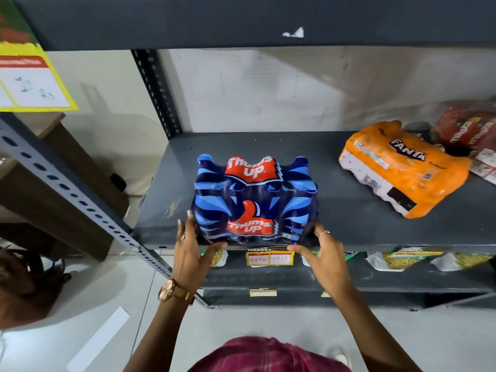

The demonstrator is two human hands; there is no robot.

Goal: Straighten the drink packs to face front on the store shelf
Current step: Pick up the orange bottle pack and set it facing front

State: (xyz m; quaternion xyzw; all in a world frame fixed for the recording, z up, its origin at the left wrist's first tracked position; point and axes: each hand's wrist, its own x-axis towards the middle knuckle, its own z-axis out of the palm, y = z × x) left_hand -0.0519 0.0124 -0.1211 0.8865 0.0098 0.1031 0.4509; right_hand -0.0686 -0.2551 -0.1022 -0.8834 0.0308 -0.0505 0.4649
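A blue Thums Up pack [255, 197] stands on the dark grey shelf [349, 210] near its front edge, logo facing me. My left hand [192, 251] grips its lower left corner, thumb under the front edge. My right hand [322, 253] holds its lower right corner the same way. An orange Fanta pack [402, 167] lies skewed at the right, turned at an angle to the shelf front. A red drink pack [467, 127] sits behind it at the far right, partly cut off by the frame.
A perforated steel upright [158, 89] bounds the shelf on the left; another slanted post [80, 200] stands nearer me. Below are noodle packets [400, 260] and price labels [269, 258]. A yellow price sign [29, 81] hangs at upper left. The upper shelf [241, 20] overhangs.
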